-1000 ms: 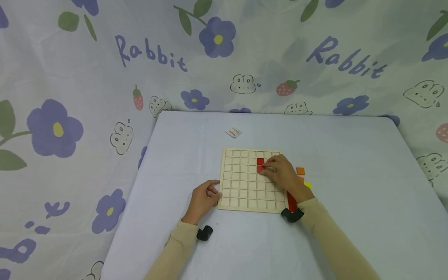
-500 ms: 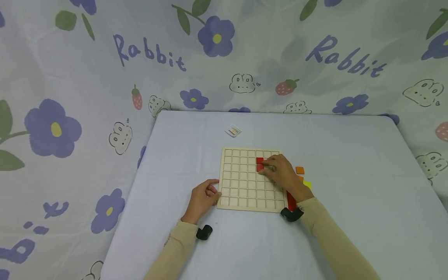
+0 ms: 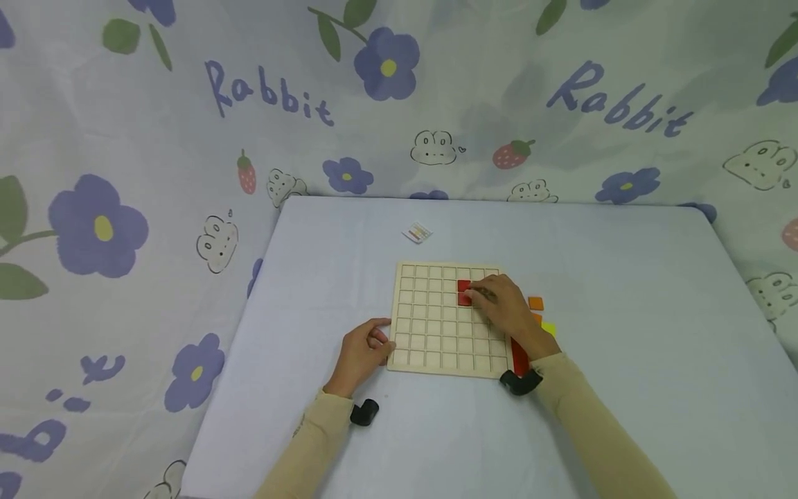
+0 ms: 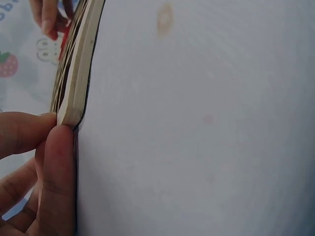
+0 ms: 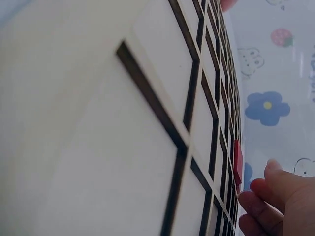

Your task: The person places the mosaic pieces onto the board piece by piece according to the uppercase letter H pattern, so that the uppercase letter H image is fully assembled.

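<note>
A square wooden grid board [image 3: 427, 337] lies on the table. My left hand [image 3: 358, 353] holds its left edge; in the left wrist view a thumb and a finger [image 4: 59, 162] meet the board's corner. Two red square tiles [image 3: 464, 285] sit in neighbouring cells of one column, toward the board's upper right. Over the lower tile is my right hand [image 3: 505, 308], its bent fingers touching that tile. The right wrist view has the fingertips [image 5: 273, 167] beside the red tile's edge [image 5: 238, 162], with nothing seen lifted between them.
To the right of the board lie orange tiles [image 3: 535, 303], a yellow tile [image 3: 548, 328] and red pieces [image 3: 520, 359], partly behind the right wrist. A small printed card [image 3: 417, 233] rests beyond the board. A patterned cloth [image 3: 436, 83] hangs behind the white table [image 3: 299, 263].
My right thumb has shifted slightly up onto the lower red tile, and its fingers have drawn closer together. The left hand and the board stay in place.
</note>
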Demonstrator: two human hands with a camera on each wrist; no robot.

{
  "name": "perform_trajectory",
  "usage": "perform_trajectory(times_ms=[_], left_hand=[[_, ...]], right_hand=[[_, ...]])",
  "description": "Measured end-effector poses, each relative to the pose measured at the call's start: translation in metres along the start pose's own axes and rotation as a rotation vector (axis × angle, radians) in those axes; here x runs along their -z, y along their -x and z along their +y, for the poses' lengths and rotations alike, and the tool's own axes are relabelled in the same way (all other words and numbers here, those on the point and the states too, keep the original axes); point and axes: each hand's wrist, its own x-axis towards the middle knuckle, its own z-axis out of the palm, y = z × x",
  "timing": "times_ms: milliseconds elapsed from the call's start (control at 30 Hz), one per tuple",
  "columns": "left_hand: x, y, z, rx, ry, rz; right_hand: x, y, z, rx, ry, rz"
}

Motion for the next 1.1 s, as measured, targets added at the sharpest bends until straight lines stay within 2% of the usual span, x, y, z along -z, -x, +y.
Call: perform_trajectory(times_ms=[433,700,1100], left_hand=[[-0.001,-0.001,-0.001,0.002,0.013,0.004],[-0.001,-0.001,-0.001,0.011,0.014,0.005],[-0.001,0.001,-0.003,-0.010,0.009,-0.001]], right_hand=[[-0.001,0.001,-0.003,0.054,0.024,-0.034],[0.002,0.003,-0.004,0.083,0.055,-0.013],[0.023,0.026,-0.001,-0.015,0.040,-0.005]])
